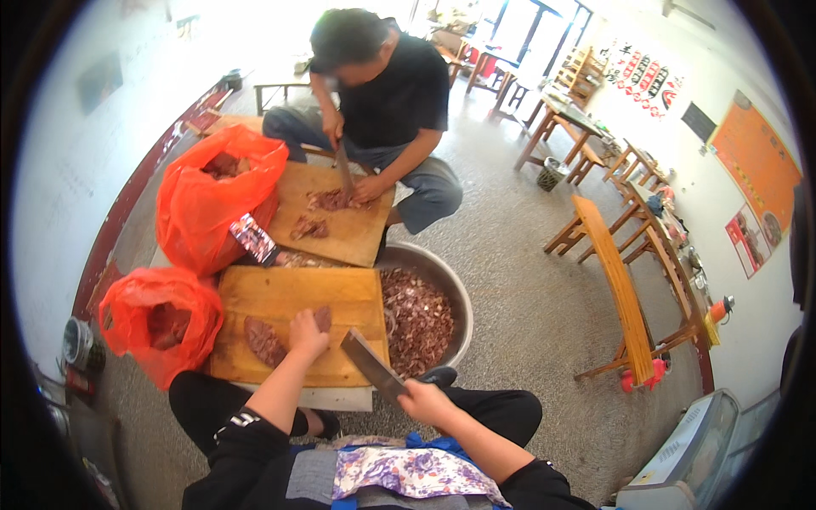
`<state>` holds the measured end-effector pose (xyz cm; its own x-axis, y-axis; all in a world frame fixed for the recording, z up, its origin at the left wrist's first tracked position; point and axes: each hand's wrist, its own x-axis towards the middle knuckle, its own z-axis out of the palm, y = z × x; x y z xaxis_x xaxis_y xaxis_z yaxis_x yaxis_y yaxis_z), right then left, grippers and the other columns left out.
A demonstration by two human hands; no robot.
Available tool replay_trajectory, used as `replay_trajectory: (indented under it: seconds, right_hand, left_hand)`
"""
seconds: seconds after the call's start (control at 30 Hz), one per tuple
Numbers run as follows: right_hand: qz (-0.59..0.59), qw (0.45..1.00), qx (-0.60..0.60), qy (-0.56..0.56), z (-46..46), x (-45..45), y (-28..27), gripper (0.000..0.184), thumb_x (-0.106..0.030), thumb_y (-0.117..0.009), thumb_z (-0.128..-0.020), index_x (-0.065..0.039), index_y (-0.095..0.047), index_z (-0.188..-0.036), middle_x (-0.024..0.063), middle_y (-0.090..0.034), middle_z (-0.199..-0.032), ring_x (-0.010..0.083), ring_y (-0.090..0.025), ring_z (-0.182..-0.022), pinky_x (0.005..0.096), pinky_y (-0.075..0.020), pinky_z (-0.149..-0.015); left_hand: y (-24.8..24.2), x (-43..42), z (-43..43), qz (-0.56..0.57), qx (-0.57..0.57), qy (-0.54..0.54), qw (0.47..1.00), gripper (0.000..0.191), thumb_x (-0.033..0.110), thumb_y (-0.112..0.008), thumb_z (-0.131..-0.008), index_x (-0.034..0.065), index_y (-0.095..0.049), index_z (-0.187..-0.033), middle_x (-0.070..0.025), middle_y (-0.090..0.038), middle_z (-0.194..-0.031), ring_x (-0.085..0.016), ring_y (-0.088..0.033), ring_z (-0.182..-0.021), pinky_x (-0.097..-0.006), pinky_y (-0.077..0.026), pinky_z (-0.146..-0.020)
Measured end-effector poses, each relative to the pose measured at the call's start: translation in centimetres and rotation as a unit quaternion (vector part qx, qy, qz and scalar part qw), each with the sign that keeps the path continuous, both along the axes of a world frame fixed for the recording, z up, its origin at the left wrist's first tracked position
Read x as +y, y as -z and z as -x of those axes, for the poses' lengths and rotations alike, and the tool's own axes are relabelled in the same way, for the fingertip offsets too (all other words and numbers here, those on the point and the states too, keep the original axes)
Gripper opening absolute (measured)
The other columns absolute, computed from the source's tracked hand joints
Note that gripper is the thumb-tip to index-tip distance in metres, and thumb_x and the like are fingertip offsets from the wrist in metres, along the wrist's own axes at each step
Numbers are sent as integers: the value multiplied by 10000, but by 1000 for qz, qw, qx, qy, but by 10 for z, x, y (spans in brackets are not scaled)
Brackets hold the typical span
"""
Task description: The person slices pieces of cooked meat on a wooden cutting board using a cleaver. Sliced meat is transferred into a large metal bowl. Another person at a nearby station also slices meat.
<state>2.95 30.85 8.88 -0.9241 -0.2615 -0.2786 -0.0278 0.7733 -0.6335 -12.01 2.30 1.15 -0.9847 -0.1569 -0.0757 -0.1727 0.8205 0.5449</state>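
Observation:
My left hand [308, 334] is on a piece of raw meat [323, 317] that lies on the near wooden cutting board [293, 287]. Just left of it rests a second, larger slab of raw meat [262, 341]. In my right hand [423, 401] is the handle of a cleaver [371, 363]. Its broad blade slants up and left over the board's right edge, apart from the meat. Beside the board stands a wide metal basin [464, 306] holding chopped meat [417, 319].
Two red plastic bags [220, 207] [159, 280] of meat stand at the left. A phone [254, 239] leans by the larger bag. Opposite me, a seated person [389, 95] cuts meat on another board [357, 242] with a knife [344, 169]. A wooden bench [612, 274] stands right.

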Motion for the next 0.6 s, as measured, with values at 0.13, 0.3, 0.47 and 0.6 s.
replay_trajectory:
  seconds: [0.13,0.3,0.47,0.6]
  right_hand:
    - [-23,992,-48,-112,4,-6,-12,267,-289,-600,-898,-27,-607,-946,239,-685,-910,441,-657,-894,519,-513,-780]
    - [-57,997,-28,-37,31,8,-1,277,-314,-575,-895,-48,-617,-957,238,-691,-901,435,-671,-880,541,-523,-781]
    - [-152,977,137,65,41,11,-3,244,-263,-622,-903,-35,-538,-904,238,-676,-812,460,-659,-789,546,-522,-690]
    - [-145,980,135,19,25,-8,-21,220,-242,-609,-925,-43,-516,-908,212,-654,-777,427,-649,-756,532,-502,-660]
  left_hand:
    - [8,-26,-8,-14,22,-5,1000,465,139,-660,-721,6,-545,-1152,-256,-554,-1197,-450,-521,-1131,-488,-445,-988]
    - [6,-38,-27,-65,39,82,994,399,158,-673,-718,28,-588,-1086,-244,-562,-1149,-435,-516,-1114,-480,-443,-967]
    - [26,-14,-67,-86,72,175,978,384,164,-699,-735,43,-611,-1089,-196,-582,-1076,-418,-534,-1048,-478,-450,-931]
    - [3,12,-71,-73,183,123,973,303,134,-722,-762,51,-646,-1043,-181,-611,-1050,-386,-558,-1020,-471,-461,-879]
